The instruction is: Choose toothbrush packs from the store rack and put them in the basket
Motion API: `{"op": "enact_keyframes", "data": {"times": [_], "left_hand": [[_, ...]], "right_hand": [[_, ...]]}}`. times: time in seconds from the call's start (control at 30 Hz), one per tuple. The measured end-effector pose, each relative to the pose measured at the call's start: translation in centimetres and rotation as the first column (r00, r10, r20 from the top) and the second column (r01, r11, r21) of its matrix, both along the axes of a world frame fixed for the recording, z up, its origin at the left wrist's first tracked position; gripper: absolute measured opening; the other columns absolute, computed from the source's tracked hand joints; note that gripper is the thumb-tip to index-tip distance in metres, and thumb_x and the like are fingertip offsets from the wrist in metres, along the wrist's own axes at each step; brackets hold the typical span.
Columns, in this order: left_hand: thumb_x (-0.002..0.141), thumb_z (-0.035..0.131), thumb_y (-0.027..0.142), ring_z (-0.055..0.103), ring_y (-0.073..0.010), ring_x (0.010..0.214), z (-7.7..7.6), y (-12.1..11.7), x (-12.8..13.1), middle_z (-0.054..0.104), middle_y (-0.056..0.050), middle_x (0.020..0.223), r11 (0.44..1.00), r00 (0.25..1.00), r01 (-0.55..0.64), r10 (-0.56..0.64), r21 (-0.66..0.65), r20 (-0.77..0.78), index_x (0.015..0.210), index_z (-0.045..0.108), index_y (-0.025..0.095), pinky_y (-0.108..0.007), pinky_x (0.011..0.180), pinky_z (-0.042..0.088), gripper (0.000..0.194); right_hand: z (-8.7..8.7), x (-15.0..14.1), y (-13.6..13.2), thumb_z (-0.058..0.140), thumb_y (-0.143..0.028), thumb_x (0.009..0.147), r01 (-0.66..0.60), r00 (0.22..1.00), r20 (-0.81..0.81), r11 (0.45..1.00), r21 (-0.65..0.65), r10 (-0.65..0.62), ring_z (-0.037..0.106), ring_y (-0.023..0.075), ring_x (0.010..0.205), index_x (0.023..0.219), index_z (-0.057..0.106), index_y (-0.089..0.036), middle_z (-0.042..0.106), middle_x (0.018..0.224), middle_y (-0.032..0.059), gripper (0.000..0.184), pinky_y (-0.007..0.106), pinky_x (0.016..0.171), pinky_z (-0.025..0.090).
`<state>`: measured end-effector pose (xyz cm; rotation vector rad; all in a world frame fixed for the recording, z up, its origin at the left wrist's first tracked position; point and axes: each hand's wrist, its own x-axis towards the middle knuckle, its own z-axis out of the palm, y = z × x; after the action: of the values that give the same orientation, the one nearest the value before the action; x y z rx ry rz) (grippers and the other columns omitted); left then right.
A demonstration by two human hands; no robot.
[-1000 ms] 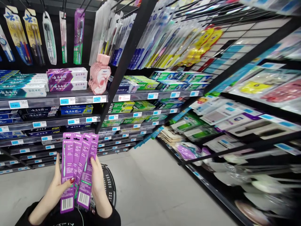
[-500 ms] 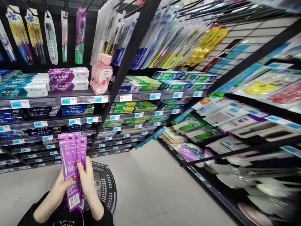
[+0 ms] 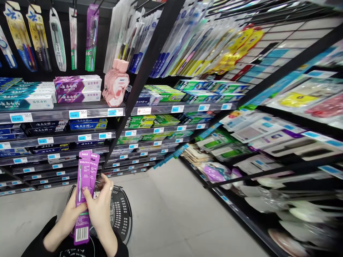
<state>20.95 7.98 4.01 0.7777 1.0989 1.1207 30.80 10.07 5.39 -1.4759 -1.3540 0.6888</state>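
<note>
Several purple toothbrush packs [image 3: 84, 178], printed with a brush and a barcode, stand upright in a stack in front of me. My left hand [image 3: 71, 211] is closed around their left side and lower part. From the right, my right hand [image 3: 99, 203] presses its thumb on the front pack, its other fingers curled by the stack's right edge. A matching purple toothbrush pack [image 3: 92, 39] hangs on a hook at the upper left of the head view. Below the packs and partly behind my hands is a black shopping basket [image 3: 122, 210].
Toothpaste boxes [image 3: 77, 89] and pink bottles [image 3: 116, 85] line the shelf ahead, above further rows of boxes. Other toothbrush packs [image 3: 57, 41] hang overhead. A second shelf with bagged goods [image 3: 227, 142] runs along the right. Grey floor [image 3: 166, 210] lies between.
The fanned packs are drawn closer together, fewer fronts showing. My right hand has shifted slightly, its fingers lifted higher and more bent. The shelves look almost the same.
</note>
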Motion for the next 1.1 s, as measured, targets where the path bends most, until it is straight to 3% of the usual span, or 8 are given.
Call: {"op": "enact_keyframes", "data": {"times": [0.13, 0.33, 0.53, 0.73, 0.83, 0.9, 0.97, 1.1], "left_hand": [[0.075, 0.059, 0.031, 0.046, -0.0258, 0.118, -0.6, 0.2, 0.0, 0.048, -0.011, 0.130, 0.992, 0.976, 0.004, 0.023, 0.125, -0.218, 0.132, 0.032, 0.020, -0.036, 0.097, 0.038, 0.064], [0.080, 0.049, 0.030, 0.030, -0.0293, 0.128, -1.6, -0.2, -0.4, 0.036, -0.015, 0.137, 0.962, 0.804, 0.048, 0.123, 0.270, -0.582, 0.130, 0.037, 0.020, -0.047, 0.102, 0.029, 0.052], [0.058, 0.067, 0.021, 0.040, -0.0325, 0.119, -0.1, -0.2, -0.4, 0.040, -0.014, 0.130, 0.958, 0.754, 0.173, 0.019, 0.227, -0.657, 0.131, 0.033, 0.024, -0.045, 0.094, 0.039, 0.080], [0.047, 0.075, 0.019, 0.043, -0.0340, 0.115, 0.7, 0.1, -1.6, 0.037, -0.013, 0.127, 0.945, 0.752, 0.258, -0.066, 0.200, -0.656, 0.134, 0.022, 0.025, -0.046, 0.091, 0.041, 0.103], [0.052, 0.076, 0.027, 0.040, -0.0353, 0.119, -0.1, 0.6, -2.5, 0.043, -0.012, 0.127, 0.934, 0.796, 0.255, -0.057, 0.249, -0.602, 0.132, 0.031, 0.024, -0.047, 0.095, 0.037, 0.091], [0.064, 0.067, 0.035, 0.044, -0.0337, 0.116, -0.5, 0.9, -2.9, 0.048, -0.013, 0.124, 0.959, 0.847, 0.180, -0.037, 0.221, -0.530, 0.130, 0.035, 0.021, -0.046, 0.094, 0.038, 0.074], [0.074, 0.058, 0.039, 0.054, -0.0306, 0.104, -0.7, 1.0, -3.0, 0.054, -0.013, 0.117, 0.988, 0.903, 0.067, -0.001, 0.140, -0.431, 0.131, 0.032, 0.020, -0.042, 0.085, 0.045, 0.066], [0.075, 0.057, 0.040, 0.063, -0.0246, 0.082, -0.3, 0.9, -2.8, 0.061, -0.010, 0.100, 0.995, 0.947, -0.071, 0.088, 0.068, -0.308, 0.131, 0.029, 0.018, -0.037, 0.073, 0.050, 0.066]], "right_hand": [[1.6, 0.0, -0.7, 0.065, -0.032, 0.066, -0.054, 0.970, 0.233, 0.997, -0.052, 0.065, 0.059, 0.0245, 0.081, 0.110, 0.047, -0.021, 0.057, 0.093, 0.0067, 0.049, 0.036, 0.070, 0.048], [2.4, -0.7, -1.4, 0.051, -0.032, 0.077, -0.084, 0.862, 0.494, 0.993, -0.088, 0.117, 0.064, 0.0310, 0.077, 0.121, 0.045, -0.012, 0.059, 0.106, 0.0194, 0.049, 0.039, 0.061, 0.050], [1.9, -0.2, -0.9, 0.034, -0.017, 0.082, -0.098, 0.837, 0.532, 0.991, -0.087, 0.129, 0.065, 0.0264, 0.068, 0.117, 0.049, -0.009, 0.064, 0.095, 0.0176, 0.039, 0.035, 0.056, 0.050], [1.4, 1.1, -0.1, 0.029, -0.022, 0.089, -0.152, 0.971, 0.185, 0.988, -0.008, 0.151, 0.062, 0.0203, 0.074, 0.097, 0.054, -0.018, 0.064, 0.084, 0.0083, 0.027, 0.031, 0.064, 0.048], [0.8, 1.4, 0.6, 0.030, -0.028, 0.089, -0.170, 0.982, -0.092, 0.984, -0.045, 0.166, 0.060, 0.0179, 0.063, 0.084, 0.054, -0.020, 0.062, 0.070, 0.0031, 0.025, 0.029, 0.059, 0.046], [0.3, 1.5, 1.1, 0.032, -0.034, 0.088, -0.186, 0.923, -0.361, 0.976, -0.113, 0.134, 0.060, 0.0178, 0.059, 0.082, 0.053, -0.020, 0.061, 0.066, 0.0018, 0.025, 0.028, 0.055, 0.046], [-0.1, 1.4, 1.4, 0.033, -0.039, 0.087, -0.233, 0.784, -0.617, 0.951, -0.201, 0.062, 0.060, 0.0180, 0.053, 0.083, 0.052, -0.020, 0.063, 0.066, 0.0023, 0.026, 0.029, 0.049, 0.046], [-0.5, 1.0, 1.4, 0.041, -0.046, 0.083, -0.291, 0.577, -0.816, 0.926, -0.242, -0.032, 0.057, 0.0165, 0.043, 0.081, 0.049, -0.020, 0.064, 0.067, 0.0027, 0.027, 0.028, 0.042, 0.045]]}}
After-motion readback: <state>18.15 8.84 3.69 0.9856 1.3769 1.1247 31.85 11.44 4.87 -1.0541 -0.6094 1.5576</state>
